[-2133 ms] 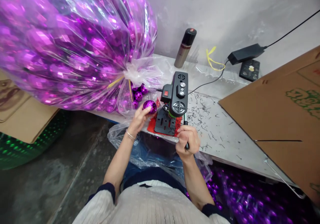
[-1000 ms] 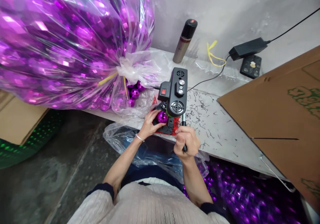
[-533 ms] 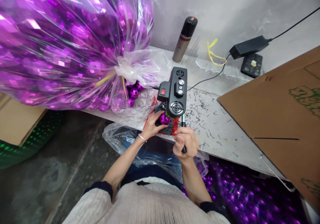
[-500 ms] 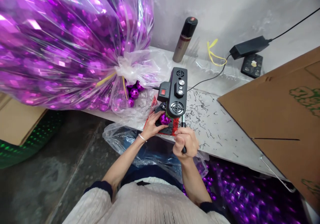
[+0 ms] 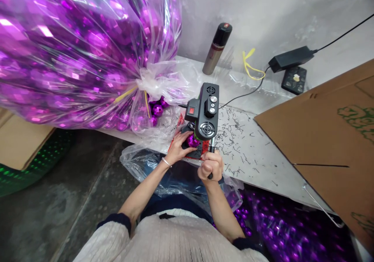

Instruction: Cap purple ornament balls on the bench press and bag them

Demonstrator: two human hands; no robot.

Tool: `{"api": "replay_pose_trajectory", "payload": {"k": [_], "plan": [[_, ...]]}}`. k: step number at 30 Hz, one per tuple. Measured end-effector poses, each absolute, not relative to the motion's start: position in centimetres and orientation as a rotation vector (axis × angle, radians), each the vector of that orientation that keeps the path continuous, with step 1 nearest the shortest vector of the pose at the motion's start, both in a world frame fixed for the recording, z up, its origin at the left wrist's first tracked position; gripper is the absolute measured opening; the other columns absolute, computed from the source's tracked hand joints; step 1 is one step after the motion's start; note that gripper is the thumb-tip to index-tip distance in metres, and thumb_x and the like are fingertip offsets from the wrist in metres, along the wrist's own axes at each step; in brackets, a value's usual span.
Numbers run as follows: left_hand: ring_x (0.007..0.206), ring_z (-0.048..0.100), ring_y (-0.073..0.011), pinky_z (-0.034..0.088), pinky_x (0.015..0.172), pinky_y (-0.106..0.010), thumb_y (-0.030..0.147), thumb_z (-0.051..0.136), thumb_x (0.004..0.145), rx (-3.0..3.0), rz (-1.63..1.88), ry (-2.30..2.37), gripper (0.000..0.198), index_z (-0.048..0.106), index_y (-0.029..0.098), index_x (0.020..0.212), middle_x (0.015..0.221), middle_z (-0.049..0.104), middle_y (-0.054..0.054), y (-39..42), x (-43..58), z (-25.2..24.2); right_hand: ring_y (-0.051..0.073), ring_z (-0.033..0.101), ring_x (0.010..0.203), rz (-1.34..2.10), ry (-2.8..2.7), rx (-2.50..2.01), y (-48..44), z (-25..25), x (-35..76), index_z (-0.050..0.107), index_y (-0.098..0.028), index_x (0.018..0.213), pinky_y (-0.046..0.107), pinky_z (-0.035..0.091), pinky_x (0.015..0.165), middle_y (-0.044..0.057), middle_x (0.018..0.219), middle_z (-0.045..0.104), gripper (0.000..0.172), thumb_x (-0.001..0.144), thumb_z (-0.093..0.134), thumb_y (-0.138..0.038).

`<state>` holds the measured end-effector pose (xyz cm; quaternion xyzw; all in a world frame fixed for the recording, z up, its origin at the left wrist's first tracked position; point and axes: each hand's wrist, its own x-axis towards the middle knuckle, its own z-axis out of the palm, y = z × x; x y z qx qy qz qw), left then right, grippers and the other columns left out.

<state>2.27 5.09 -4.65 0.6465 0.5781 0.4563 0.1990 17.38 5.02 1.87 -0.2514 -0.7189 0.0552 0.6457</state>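
Observation:
My left hand (image 5: 179, 147) is closed around the near side of a shiny purple faceted ball (image 5: 193, 140), thumb and fingers on either side of it. The ball sits under the front end of a black bench machine (image 5: 206, 114) with a red switch and round vents; the machine hides part of the ball. My right hand (image 5: 212, 164) is wrapped round the black grip of the machine's metal lever (image 5: 212, 149), which points down toward me. Red material (image 5: 205, 148) shows beneath the machine's base.
A big clear bag of purple balls (image 5: 87, 59) bulges over the table's left. Behind stand a spray can (image 5: 216, 49), a yellow tie (image 5: 247, 65) and a black power adapter (image 5: 292, 58). Small dark bits (image 5: 233, 137) litter the tabletop. A cardboard box (image 5: 324, 125) stands right.
My right hand has swung the lever a little to the left, toward my middle. My left hand stays on the ball, and the view has shifted slightly.

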Motion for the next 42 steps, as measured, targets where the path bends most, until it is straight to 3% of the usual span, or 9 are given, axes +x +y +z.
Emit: {"api": "replay_pose_trajectory", "payload": {"k": [14, 24, 31, 36, 42], "plan": [[0.126, 0.065, -0.0302, 0.046, 0.114, -0.050, 0.047, 0.083, 0.078, 1.836, 1.345, 1.578, 0.068, 0.061, 0.021, 0.138, 0.132, 0.070, -0.014, 5.5, 2.1, -5.4, 0.013, 0.057, 0.066, 0.171, -1.579, -0.570, 5.2, 0.6, 16.8, 0.048, -0.023, 0.081, 0.031, 0.050, 0.060, 0.000, 0.077, 0.053, 0.027, 0.104, 0.037, -0.028], [0.125, 0.066, -0.0304, 0.047, 0.112, -0.050, 0.047, 0.082, 0.080, 1.867, 1.355, 1.605, 0.065, 0.061, 0.020, 0.136, 0.131, 0.071, -0.014, 6.2, 1.9, -5.8, 0.012, 0.050, 0.059, 0.046, -1.611, -0.587, 5.2, 3.5, 16.6, 0.044, -0.023, 0.075, 0.029, 0.044, 0.056, -0.001, 0.069, 0.051, 0.029, 0.103, 0.036, -0.022], [0.132, 0.061, -0.0277, 0.042, 0.117, -0.051, 0.040, 0.063, 0.096, 2.183, 1.298, 1.616, 0.054, 0.051, 0.019, 0.145, 0.139, 0.065, -0.017, 2.8, 2.5, -5.1, 0.012, 0.056, 0.066, 0.166, -1.645, -0.723, 4.3, 8.2, 17.0, 0.049, -0.022, 0.075, 0.026, 0.045, 0.060, -0.001, 0.071, 0.057, 0.024, 0.094, 0.046, -0.007], [0.135, 0.057, -0.0308, 0.043, 0.115, -0.054, 0.051, 0.061, 0.095, 2.409, 1.179, 1.646, 0.066, 0.047, 0.015, 0.148, 0.143, 0.060, -0.021, -1.8, 2.2, -4.8, 0.012, 0.058, 0.068, 0.127, -1.699, -0.668, 4.3, 7.2, 17.4, 0.050, -0.022, 0.078, 0.025, 0.047, 0.060, 0.000, 0.073, 0.058, 0.023, 0.093, 0.047, -0.006], [0.128, 0.060, -0.0295, 0.047, 0.110, -0.047, 0.021, 0.043, 0.101, 2.171, 1.211, 2.260, 0.042, 0.056, 0.011, 0.140, 0.137, 0.064, -0.021, 3.4, -3.3, -0.9, 0.012, 0.056, 0.066, 0.146, -1.669, -0.646, 4.3, 6.0, 17.2, 0.050, -0.022, 0.077, 0.025, 0.046, 0.057, 0.000, 0.072, 0.056, 0.024, 0.091, 0.047, -0.004]]}}
